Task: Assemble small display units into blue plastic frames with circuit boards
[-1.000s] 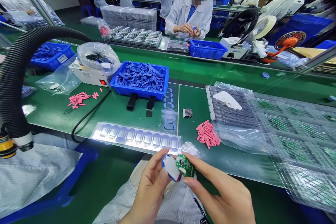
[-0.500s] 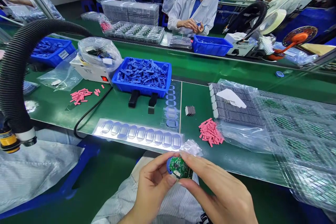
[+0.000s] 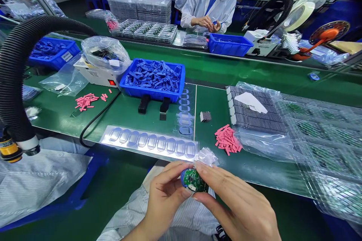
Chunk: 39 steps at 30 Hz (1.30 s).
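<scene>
Both hands meet over my lap at the bottom centre, just in front of the table edge. My left hand [image 3: 162,201] pinches a small blue plastic housing [image 3: 184,177] between thumb and fingers. My right hand [image 3: 240,205] presses a small green circuit board [image 3: 195,181] onto that housing with thumb and forefinger. The board lies face up, sitting in the blue part. A crumpled bit of clear plastic [image 3: 206,155] sits just beyond my fingertips on the table edge.
A strip of clear oval stickers [image 3: 149,144] lies along the near edge. Behind it stand a blue bin of blue parts [image 3: 154,77], pink strips [image 3: 227,140], bagged trays [image 3: 257,115] and a black hose [image 3: 17,67] at left. A co-worker in white works across the conveyor.
The green board has turned from edge-on beside the blue housing to lying flat on it. Both hands have closed in around the pair and dropped slightly.
</scene>
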Available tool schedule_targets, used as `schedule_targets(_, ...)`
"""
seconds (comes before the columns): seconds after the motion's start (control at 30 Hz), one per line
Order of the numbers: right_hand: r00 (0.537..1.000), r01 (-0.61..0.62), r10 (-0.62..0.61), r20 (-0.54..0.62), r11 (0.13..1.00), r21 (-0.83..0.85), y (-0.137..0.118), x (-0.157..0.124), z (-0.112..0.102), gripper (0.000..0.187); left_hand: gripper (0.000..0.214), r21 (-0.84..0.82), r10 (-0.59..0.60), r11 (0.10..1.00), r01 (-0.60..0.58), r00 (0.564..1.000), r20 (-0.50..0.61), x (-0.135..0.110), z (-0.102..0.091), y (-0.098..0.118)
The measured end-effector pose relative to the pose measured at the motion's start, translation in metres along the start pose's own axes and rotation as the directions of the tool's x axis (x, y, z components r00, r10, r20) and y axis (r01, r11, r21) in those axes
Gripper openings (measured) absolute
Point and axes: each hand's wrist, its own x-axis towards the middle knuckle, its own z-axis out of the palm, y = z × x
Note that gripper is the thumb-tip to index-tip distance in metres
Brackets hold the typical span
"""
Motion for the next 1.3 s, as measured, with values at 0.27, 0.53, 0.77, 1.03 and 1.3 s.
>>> schedule_targets(0.27, 1.000, 0.008, -0.009, -0.025, 0.998, -0.061, 0.000, -0.008, 0.006, 0.036, 0.032, 0.034, -0.093, 0.995, 0.095, 0.995, -0.044, 0.002, -0.005, 0.007)
schedule_targets(0.53, 0.992, 0.122, -0.113, 0.061, 0.980, -0.158, -0.001, -0.010, 0.003, 0.037, 0.024, 0.044, -0.198, 0.979, 0.198, 0.980, 0.001, -0.001, -0.005, 0.016)
schedule_targets(0.77, 0.970, -0.175, 0.203, -0.137, 0.966, 0.189, -0.003, -0.012, 0.015, 0.026, 0.014, 0.370, -0.012, 0.929, 0.017, 1.000, -0.017, 0.002, -0.008, 0.014)
schedule_targets(1.03, 0.846, -0.469, 0.509, 0.157, 0.572, 0.673, 0.003, -0.010, 0.013, 0.010, 0.019, 0.496, 0.047, 0.866, -0.061, 0.998, 0.040, -0.001, -0.003, 0.016)
schedule_targets(1.3, 0.857, -0.430, 0.503, 0.111, 0.582, 0.690, 0.001, -0.009, 0.005, 0.013, 0.029, 0.503, 0.150, 0.838, -0.212, 0.975, 0.161, -0.004, 0.001, 0.021)
